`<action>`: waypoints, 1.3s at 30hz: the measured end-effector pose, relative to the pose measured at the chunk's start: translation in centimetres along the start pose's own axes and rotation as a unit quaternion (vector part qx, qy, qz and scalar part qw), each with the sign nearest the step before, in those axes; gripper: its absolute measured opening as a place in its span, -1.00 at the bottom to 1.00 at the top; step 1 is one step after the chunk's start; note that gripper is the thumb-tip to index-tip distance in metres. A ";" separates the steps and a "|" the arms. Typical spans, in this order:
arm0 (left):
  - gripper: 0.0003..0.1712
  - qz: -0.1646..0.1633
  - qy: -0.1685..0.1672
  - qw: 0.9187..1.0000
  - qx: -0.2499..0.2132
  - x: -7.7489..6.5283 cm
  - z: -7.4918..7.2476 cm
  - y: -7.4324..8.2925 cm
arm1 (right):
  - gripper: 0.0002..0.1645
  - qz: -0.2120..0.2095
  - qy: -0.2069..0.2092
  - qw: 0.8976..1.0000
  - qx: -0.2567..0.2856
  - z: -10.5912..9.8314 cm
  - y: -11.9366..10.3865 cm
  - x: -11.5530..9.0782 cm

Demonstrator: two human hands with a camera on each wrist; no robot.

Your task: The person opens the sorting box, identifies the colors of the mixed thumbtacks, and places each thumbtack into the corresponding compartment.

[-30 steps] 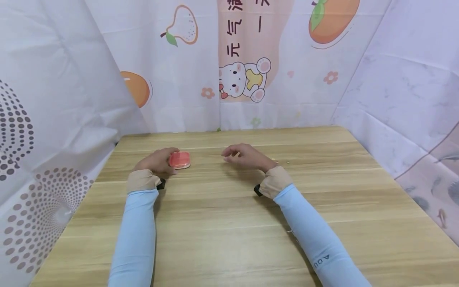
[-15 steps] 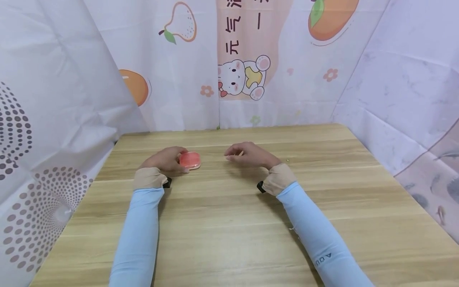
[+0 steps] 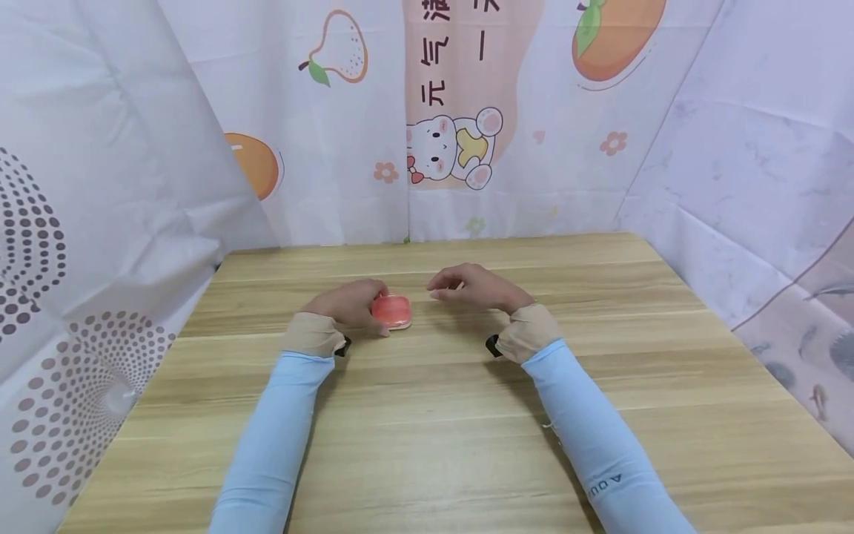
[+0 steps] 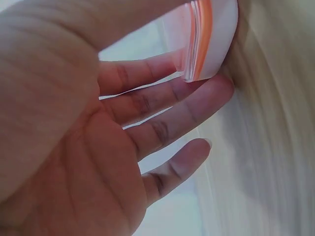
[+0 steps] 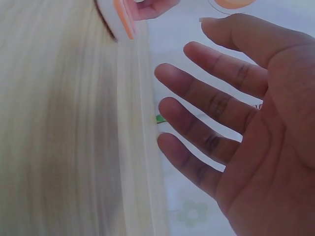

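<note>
My left hand [image 3: 347, 302] grips a small flat box [image 3: 392, 311] with rounded corners, a see-through pinkish-red lid and a pale base. Thumb and fingers hold it from its left side. An orange band runs along the rim of the box [image 4: 205, 34] in the left wrist view, where the little finger stands free. Whether the box touches the tabletop I cannot tell. To its right, a short gap away, my right hand [image 3: 482, 286] hovers low with loosely bent fingers and nothing in them. The right wrist view shows its fingers [image 5: 187, 83] spread apart, the box at the top left.
Both hands are over the far half of a light wood-grain table [image 3: 427, 430]. A printed curtain [image 3: 347, 185] hangs right behind its back edge. White patterned sheets hang at the left [image 3: 133, 185] and right sides.
My left hand has carried the box to the right across the table, towards my right hand. The right hand has shifted slightly to the right, its fingers still loose.
</note>
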State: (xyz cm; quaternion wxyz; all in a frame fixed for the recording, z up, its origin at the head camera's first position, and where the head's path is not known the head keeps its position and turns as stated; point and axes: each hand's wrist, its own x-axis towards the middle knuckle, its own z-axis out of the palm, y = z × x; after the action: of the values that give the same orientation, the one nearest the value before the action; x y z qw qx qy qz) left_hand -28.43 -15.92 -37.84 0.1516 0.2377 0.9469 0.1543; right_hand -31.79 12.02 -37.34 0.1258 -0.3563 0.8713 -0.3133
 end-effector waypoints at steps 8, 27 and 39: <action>-0.26 0.018 -0.016 0.999 0.023 0.1 0.4 2.6 | -0.66 0.005 -0.003 1.000 0.006 -0.5 -0.2 -0.5; -0.18 0.066 -0.056 0.995 0.044 0.4 2.2 6.3 | -0.71 0.015 -0.014 0.999 0.026 -1.5 -1.1 -1.2; -0.19 0.082 -0.052 0.993 0.061 0.5 1.9 5.7 | -0.60 -0.042 -0.087 0.991 -0.095 1.0 -2.4 -4.1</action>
State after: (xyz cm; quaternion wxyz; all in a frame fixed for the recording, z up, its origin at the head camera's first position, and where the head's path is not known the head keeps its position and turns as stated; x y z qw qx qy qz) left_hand -25.85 -10.44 -37.57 0.1726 0.3314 0.9226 0.0954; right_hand -27.13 13.07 -36.56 0.1527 -0.4291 0.8671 -0.2017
